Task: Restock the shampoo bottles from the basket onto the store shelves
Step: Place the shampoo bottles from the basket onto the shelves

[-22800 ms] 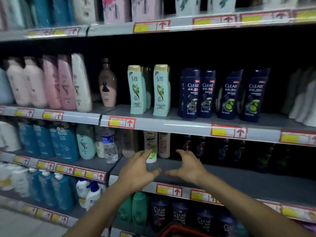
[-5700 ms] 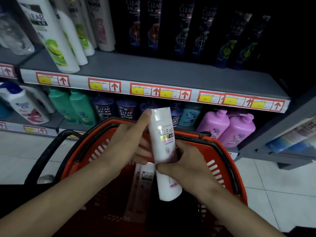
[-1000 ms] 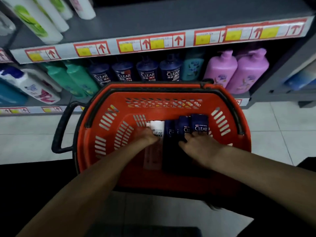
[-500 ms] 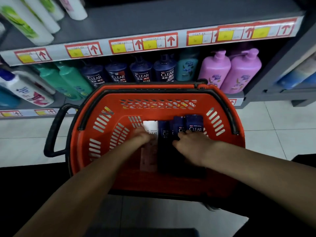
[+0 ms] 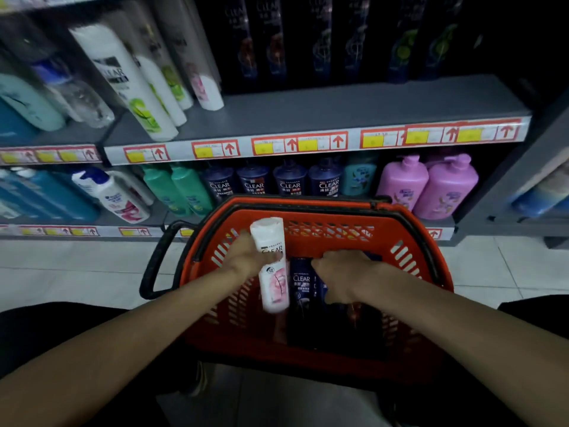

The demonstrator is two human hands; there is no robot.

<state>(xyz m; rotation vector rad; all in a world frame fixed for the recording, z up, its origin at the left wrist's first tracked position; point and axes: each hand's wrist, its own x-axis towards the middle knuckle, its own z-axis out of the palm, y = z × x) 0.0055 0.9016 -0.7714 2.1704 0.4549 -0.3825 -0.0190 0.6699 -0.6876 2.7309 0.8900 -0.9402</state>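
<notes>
1. The person's two bare forearms reach from the near edge out over a red plastic shopping basket that stands on the pale tiled floor. Its black loop handle hangs off the left side.
2. The left hand grips a white shampoo bottle with a pink flower label about its middle. The hand lies on the bottle's left side with the fingers curled round it.
3. The bottle's long axis runs near to far, tipped slightly left. Its broad flat end points toward the shelves, its rounded pink end toward the person, and the printed face is turned up. It sits over the left half of the basket.
4. Just right of it, dark blue shampoo bottles lie side by side in the basket, lengthwise near to far.
5. The right hand is palm down on their far ends with the fingers bent over them. Whether it has hold of one cannot be told.
6. Beyond the basket, the lowest shelf carries green bottles, navy pump bottles and purple pump bottles.
7. Above that, a grey metal shelf with a strip of red and yellow price labels holds tall white bottles on the left and dark bottles at the back.
</notes>
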